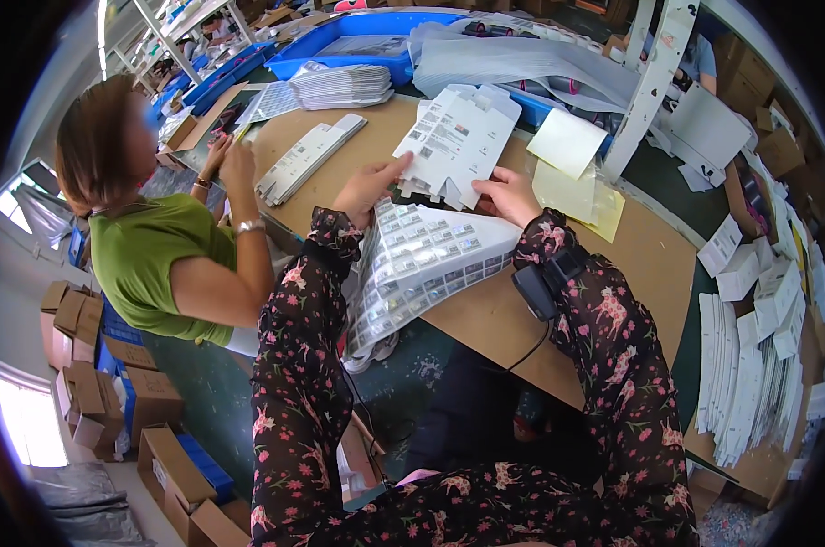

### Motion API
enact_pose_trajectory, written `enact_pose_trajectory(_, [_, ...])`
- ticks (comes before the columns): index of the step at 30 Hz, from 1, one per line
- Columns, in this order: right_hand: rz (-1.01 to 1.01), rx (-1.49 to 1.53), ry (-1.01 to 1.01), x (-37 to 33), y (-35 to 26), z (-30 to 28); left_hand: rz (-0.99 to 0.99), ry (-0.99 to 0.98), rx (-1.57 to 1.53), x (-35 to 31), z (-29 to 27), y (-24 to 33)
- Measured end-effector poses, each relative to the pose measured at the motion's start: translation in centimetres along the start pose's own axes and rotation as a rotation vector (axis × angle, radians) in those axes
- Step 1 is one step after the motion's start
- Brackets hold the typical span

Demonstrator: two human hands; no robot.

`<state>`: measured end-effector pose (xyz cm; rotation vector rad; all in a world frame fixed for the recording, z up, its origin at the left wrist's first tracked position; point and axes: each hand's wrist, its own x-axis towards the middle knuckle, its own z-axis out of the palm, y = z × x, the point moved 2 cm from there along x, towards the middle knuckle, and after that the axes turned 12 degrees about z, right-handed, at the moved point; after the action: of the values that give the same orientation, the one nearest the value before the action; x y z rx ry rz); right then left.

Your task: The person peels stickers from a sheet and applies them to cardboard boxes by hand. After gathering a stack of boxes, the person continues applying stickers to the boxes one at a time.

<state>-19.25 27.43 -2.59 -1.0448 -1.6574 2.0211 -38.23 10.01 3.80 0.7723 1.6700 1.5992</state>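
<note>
A flat, unfolded white carton [460,137] with printed panels and cut tabs is held in front of me, over the brown tabletop. My left hand [365,191] grips its lower left edge, thumb against the side. My right hand [511,195] pinches its lower right corner. Below both hands a sheet of small silvery labels [422,264] hangs partly over the table's near edge, bent, with its upper left part by my left hand. Whether the left fingers also hold this sheet is hidden.
A stack of flat white cartons [310,157] lies to the left, label sheets [344,87] behind it. Blue bins [367,41] line the back. Yellow paper [581,196] and a white post [654,87] stand right. A person in green [162,260] works close at my left.
</note>
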Motion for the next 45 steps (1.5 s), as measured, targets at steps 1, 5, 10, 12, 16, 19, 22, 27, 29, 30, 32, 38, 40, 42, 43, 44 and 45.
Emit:
enact_pose_trajectory(1, [-0.033, -0.031, 0.001, 0.0, 0.2, -0.2, -0.009, -0.076, 0.005, -0.2, 0.2, 0.1])
enact_pose_trajectory(5, [0.067, -0.017, -0.081, 0.0, -0.1, -0.1, 0.056, -0.125, 0.008, -0.2, 0.2, -1.8])
enact_pose_trajectory(10, [0.158, 0.258, -0.102, -0.6, 0.9, -3.0, 0.021, -0.169, 0.09, -1.8, 3.6, -1.5])
enact_pose_trajectory(12, [0.14, 0.25, -0.119, -1.9, 0.6, -2.5, 0.041, -0.148, 0.025, -3.3, 3.6, -2.0])
enact_pose_trajectory(16, [0.157, 0.272, -0.219, -6.0, -1.1, -0.9, 0.089, -0.114, -0.071, -6.1, 2.6, -2.4])
enact_pose_trajectory(19, [0.267, 0.483, -0.503, -7.9, -2.4, -1.7, 0.101, -0.142, 0.0, -7.9, 3.0, -1.3])
enact_pose_trajectory(22, [0.196, 0.394, -0.465, -8.8, -2.9, -1.7, 0.242, -0.184, -0.013, -9.7, 3.8, -0.5])
enact_pose_trajectory(27, [-0.005, 0.293, -0.327, -12.8, -5.8, -1.5, 0.363, -0.206, -0.05, -13.1, 4.4, 1.5])
enact_pose_trajectory(29, [-0.088, 0.222, -0.289, -13.5, -6.7, -1.9, 0.249, -0.265, -0.004, -14.0, 4.5, 2.9])
enact_pose_trajectory(30, [-0.089, 0.234, -0.299, -13.7, -7.1, -2.3, 0.246, -0.27, -0.011, -13.9, 4.3, 3.0])
enact_pose_trajectory(32, [-0.089, 0.261, -0.3, -14.2, -7.6, -3.0, 0.267, -0.303, 0.031, -13.6, 4.2, 3.1])
enact_pose_trajectory(38, [0.09, 0.393, -0.266, -14.1, -8.9, -2.7, 0.277, -0.427, 0.055, -12.1, 3.5, 3.8])
enact_pose_trajectory(40, [0.168, 0.401, -0.197, -15.1, -9.5, -2.5, 0.182, -0.458, -0.08, -12.4, 4.2, 4.8])
enact_pose_trajectory(42, [0.305, 0.408, -0.138, -16.6, -10.7, -1.9, 0.109, -0.477, -0.147, -13.5, 5.1, 6.3])
enact_pose_trajectory(43, [0.37, 0.411, -0.113, -17.2, -11.2, -1.7, 0.03, -0.475, -0.225, -14.2, 5.6, 6.9])
enact_pose_trajectory(44, [0.376, 0.421, -0.098, -17.8, -12.1, -1.5, -0.044, -0.469, -0.299, -14.7, 5.9, 7.5])
enact_pose_trajectory(45, [0.465, 0.484, -0.138, -18.4, -12.9, -1.1, -0.118, -0.458, -0.371, -15.1, 6.1, 7.8])
